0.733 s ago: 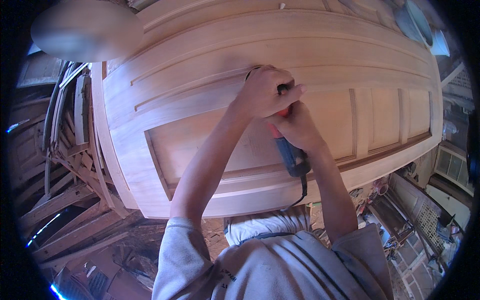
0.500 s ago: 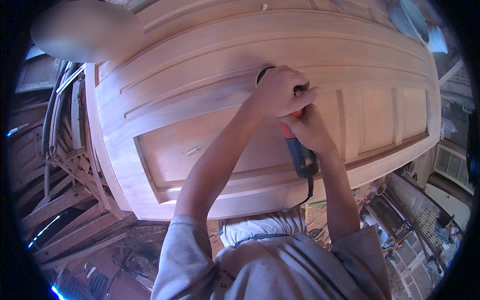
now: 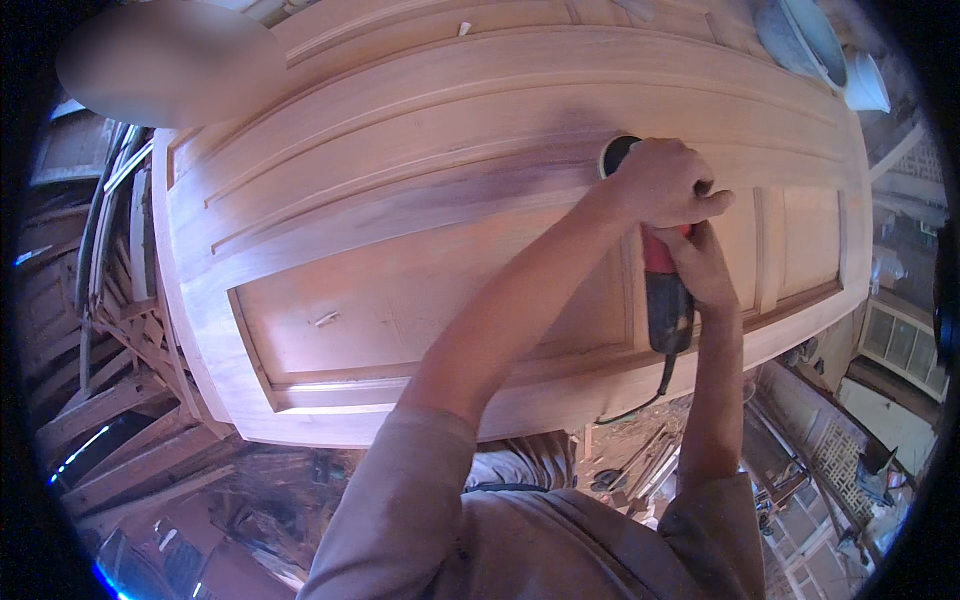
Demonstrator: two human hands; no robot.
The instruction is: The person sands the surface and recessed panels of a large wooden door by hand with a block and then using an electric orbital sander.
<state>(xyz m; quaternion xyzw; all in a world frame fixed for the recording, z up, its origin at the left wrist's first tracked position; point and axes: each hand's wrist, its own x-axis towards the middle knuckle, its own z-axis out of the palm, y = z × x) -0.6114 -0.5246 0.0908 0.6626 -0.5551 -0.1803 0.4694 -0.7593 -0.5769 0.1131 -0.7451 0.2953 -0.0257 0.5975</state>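
Observation:
A paneled wooden door [image 3: 440,290] lies flat in front of me. On its long middle rail I hold a red and black angle grinder [image 3: 668,300] fitted with a round disc [image 3: 617,156]. My left hand [image 3: 668,182] is closed over the tool's head end, knuckles up, and covers much of it. My right hand [image 3: 706,265] wraps the red part of the body, nearer to me. The disc's edge shows just left of my left hand, at the wood; their exact contact is hidden. A dark cord [image 3: 645,400] runs from the grinder's rear end past the door's near edge.
A small wood sliver [image 3: 327,319] lies in the door's left panel. Grey-blue basin [image 3: 800,40] and white bucket [image 3: 866,84] stand at the far right. Scrap timber [image 3: 130,400] piles up at left; clutter and frames lie on the floor at right. A blurred patch covers the top left.
Both my hands and the grinder have moved right along the door's middle rail. My view has shifted slightly too. My grip looks the same.

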